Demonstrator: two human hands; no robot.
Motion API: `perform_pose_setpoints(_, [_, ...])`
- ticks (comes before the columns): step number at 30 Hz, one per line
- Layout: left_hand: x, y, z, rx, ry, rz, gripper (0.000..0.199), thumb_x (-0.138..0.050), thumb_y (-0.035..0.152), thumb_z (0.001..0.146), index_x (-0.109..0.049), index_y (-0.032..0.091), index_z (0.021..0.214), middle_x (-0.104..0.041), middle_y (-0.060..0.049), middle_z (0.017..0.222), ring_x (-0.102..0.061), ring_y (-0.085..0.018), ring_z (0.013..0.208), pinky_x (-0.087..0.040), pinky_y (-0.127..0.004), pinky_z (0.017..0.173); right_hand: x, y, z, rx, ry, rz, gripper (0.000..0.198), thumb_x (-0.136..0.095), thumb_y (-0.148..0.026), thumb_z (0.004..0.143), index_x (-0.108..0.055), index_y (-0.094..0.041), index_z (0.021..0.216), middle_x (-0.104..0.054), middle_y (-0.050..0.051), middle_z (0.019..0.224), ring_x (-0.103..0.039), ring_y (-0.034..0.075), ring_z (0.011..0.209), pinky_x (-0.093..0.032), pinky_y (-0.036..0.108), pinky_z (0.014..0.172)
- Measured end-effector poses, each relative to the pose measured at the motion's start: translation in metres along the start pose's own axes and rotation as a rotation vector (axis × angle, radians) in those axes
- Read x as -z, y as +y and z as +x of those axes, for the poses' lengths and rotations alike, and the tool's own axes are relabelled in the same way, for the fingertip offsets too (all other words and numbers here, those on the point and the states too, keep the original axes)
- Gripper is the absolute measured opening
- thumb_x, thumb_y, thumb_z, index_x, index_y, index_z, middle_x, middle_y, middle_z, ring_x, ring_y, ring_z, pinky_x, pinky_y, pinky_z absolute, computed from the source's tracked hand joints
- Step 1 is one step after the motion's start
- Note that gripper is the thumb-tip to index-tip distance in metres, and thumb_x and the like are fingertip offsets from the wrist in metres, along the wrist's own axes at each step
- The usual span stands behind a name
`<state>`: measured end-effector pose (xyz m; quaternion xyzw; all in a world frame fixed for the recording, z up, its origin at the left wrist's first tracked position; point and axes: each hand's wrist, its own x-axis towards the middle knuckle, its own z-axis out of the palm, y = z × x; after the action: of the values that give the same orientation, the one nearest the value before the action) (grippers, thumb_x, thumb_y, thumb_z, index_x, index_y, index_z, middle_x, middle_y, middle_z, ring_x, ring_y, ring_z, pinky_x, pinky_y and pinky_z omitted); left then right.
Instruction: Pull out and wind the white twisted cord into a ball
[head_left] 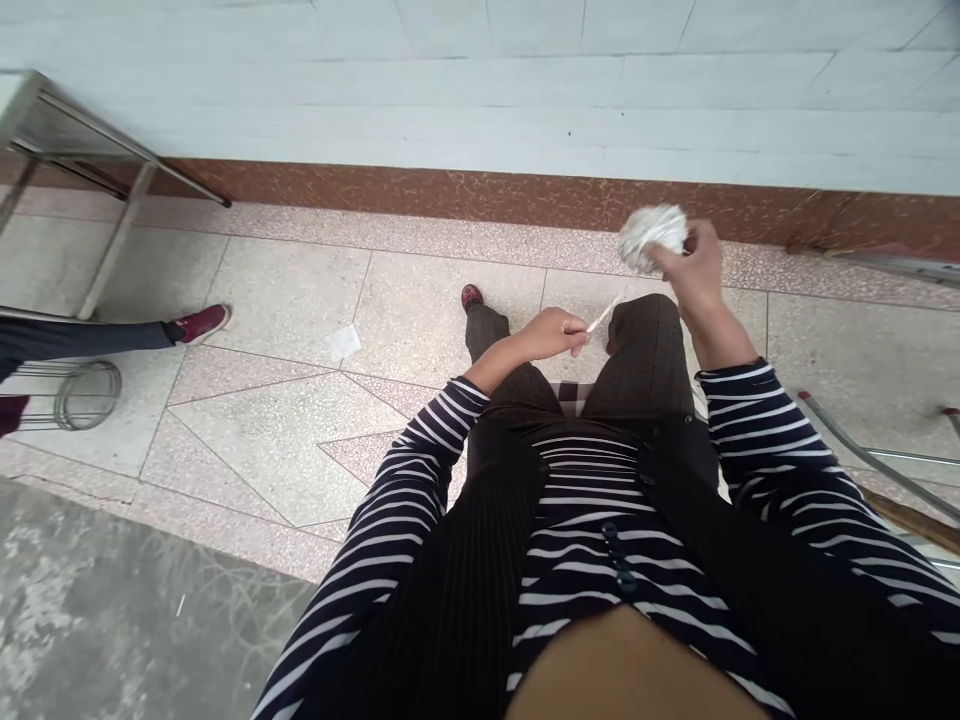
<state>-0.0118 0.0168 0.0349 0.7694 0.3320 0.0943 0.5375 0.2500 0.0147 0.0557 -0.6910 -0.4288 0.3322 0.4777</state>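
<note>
White ball (652,237) of what looks like wound strip or thread is being held up in the right hand (697,270), above the right knee and in front of the wall skirting. The fingers of that hand are clenching round the ball's right side, with the thumb lying across its lower edge. A thin pale strip (604,313) is running from the left hand (553,333) up and to the right towards the ball; whether it is joining the ball cannot be told. The left hand is resting over the left thigh, its fingers pinching the lower end of the strip.

Largest to smallest, the surroundings are reading as follows. Terrazzo floor (300,420) is filling most of the view, with a grey worn patch at its near left corner. A pale tiled wall (480,90) with a reddish skirting band is standing along the floor's far edge. The person is sitting, wearing a striped top and dark trousers, one dark red shoe (471,297) showing ahead. A metal frame (90,170) is standing at the far left. Another person's leg and red shoe (201,323) are reaching in from the left edge. A small scrap of white paper (344,342) is lying on the floor, well apart from both hands.
</note>
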Motion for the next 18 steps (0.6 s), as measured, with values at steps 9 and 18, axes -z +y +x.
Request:
perform_pose_setpoints(9, [0.037, 0.02, 0.016, -0.158, 0.151, 0.287, 0.031, -0.064, 0.029, 0.096, -0.068, 0.02, 0.066, -0.066, -0.001, 0.068, -0.058, -0.017, 0.075, -0.043, -0.033, 0.087, -0.025, 0.029, -0.071, -0.348, -0.727, 0.175, 0.038, -0.084, -0.042, 0.062, -0.067, -0.024, 0.092, -0.073, 0.005, 0.084, -0.066, 0.024, 0.076, -0.056, 0.035, 0.06])
perform_pose_setpoints(18, [0.024, -0.013, 0.019, -0.032, 0.209, 0.054, 0.031, -0.061, 0.029, 0.099, -0.073, 0.017, 0.073, -0.068, 0.0, 0.072, -0.059, -0.014, 0.073, -0.04, -0.028, 0.078, 0.017, -0.03, -0.051, -0.154, -0.562, 0.478, 0.077, -0.084, -0.062, 0.062, -0.067, -0.031, 0.13, -0.077, 0.01, 0.119, -0.074, 0.04, 0.111, -0.066, 0.054, 0.077])
